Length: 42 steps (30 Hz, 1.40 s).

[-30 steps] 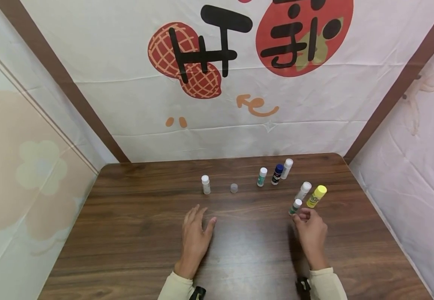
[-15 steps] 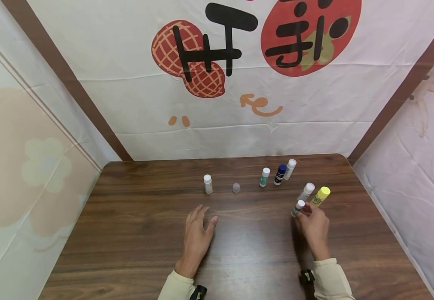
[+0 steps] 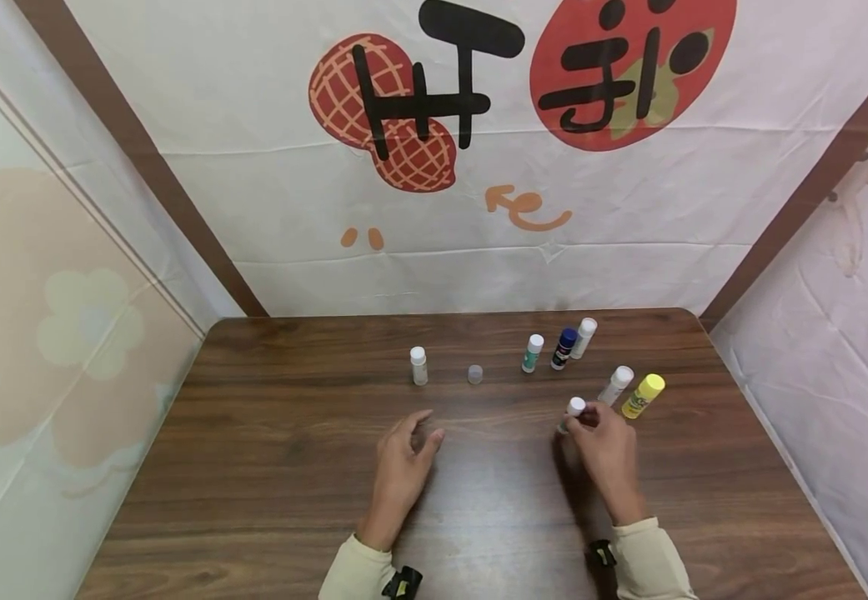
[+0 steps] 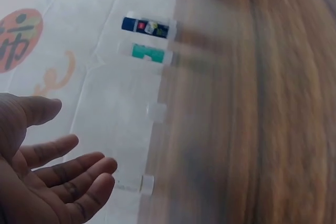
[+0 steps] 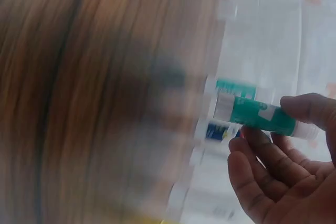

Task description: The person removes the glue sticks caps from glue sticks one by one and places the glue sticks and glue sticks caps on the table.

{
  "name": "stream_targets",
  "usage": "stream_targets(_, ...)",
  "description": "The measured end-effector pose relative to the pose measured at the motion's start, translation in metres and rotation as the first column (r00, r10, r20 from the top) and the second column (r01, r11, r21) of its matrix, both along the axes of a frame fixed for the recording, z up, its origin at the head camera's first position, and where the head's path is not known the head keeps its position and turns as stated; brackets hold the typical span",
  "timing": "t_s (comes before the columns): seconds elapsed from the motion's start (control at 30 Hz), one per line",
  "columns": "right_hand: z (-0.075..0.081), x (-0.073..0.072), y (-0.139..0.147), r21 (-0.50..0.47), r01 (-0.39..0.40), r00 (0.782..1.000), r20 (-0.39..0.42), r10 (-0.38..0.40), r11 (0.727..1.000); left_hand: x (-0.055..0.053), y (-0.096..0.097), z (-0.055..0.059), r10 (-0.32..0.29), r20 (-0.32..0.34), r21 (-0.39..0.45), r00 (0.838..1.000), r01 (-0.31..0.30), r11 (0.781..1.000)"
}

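My right hand (image 3: 608, 446) pinches a green glue stick with a white cap (image 3: 574, 407) between thumb and fingers, left of a white-capped glue stick (image 3: 617, 385) and a yellow glue stick (image 3: 643, 397). In the right wrist view, the thumb presses the top side of that green glue stick (image 5: 262, 115) and fingers lie beneath. My left hand (image 3: 399, 462) is relaxed with nothing in it, its fingers apart and slightly bent. Ahead of it stand a pale, white-capped tube (image 3: 419, 366) and a small translucent cap (image 3: 474, 374).
Toward the back right stand another green glue stick (image 3: 532, 353), a navy blue glue stick (image 3: 564, 348) and a white tube (image 3: 584, 338). The wooden table (image 3: 283, 467) meets a printed cloth wall (image 3: 373, 283) at its back edge, with cloth at both sides.
The right hand has taken hold of the green glue stick and carried it left, away from the white and yellow ones. The left hand's fingers have bent slightly and shifted right.
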State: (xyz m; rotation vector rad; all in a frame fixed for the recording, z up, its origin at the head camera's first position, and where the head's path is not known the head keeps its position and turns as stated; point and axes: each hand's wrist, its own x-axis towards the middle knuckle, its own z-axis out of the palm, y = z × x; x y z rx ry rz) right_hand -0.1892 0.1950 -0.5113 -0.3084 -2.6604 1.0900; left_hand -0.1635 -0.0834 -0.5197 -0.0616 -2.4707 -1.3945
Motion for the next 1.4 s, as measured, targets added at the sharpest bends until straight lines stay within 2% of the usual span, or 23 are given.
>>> stream_targets(0.13, 0.005, 0.002, -0.023, -0.019, -0.061, 0.998, -0.009, 0.06, 0.998, -0.003, 0.006, 0.005, -0.045, 0.004, 0.109, 0.999, 0.044, 0.993)
stream_targets(0.37, 0.013, 0.003, -0.058, -0.001, -0.178, 0.982, -0.064, 0.177, 0.984, -0.005, 0.016, 0.014, -0.08, 0.013, 0.164, 0.997, 0.077, 0.983)
stream_targets(0.6, 0.016, 0.003, -0.086, 0.064, -0.248, 0.961, -0.111, 0.254, 0.967, -0.007, 0.025, 0.02, -0.15, 0.057, 0.281, 0.987, 0.128, 0.951)
stream_targets(0.67, 0.017, 0.004, -0.092, 0.077, -0.263, 0.955, -0.121, 0.271, 0.962, -0.007, 0.028, 0.025, -0.156, 0.066, 0.3, 0.985, 0.13, 0.945)
stream_targets(0.8, 0.018, 0.005, -0.101, 0.096, -0.3, 0.939, -0.143, 0.312, 0.949, -0.001, 0.031, 0.047, -0.182, 0.082, 0.348, 0.98, 0.143, 0.927)
stream_targets(0.9, 0.019, 0.006, -0.105, 0.12, -0.329, 0.925, -0.162, 0.345, 0.937, 0.003, 0.031, 0.061, -0.192, 0.083, 0.357, 0.978, 0.15, 0.922)
stream_targets(1.0, 0.018, 0.007, -0.109, 0.147, -0.358, 0.905, -0.189, 0.381, 0.922, 0.004, 0.03, 0.065, -0.197, 0.081, 0.365, 0.977, 0.155, 0.918)
stream_targets(1.23, 0.016, 0.008, -0.112, 0.159, -0.442, 0.849, -0.243, 0.469, 0.883, 0.003, 0.028, 0.064, -0.167, 0.043, 0.341, 0.985, 0.143, 0.929)
stream_targets(1.4, 0.015, 0.008, -0.114, 0.162, -0.481, 0.823, -0.255, 0.508, 0.862, 0.004, 0.027, 0.064, -0.165, 0.024, 0.332, 0.986, 0.148, 0.932)
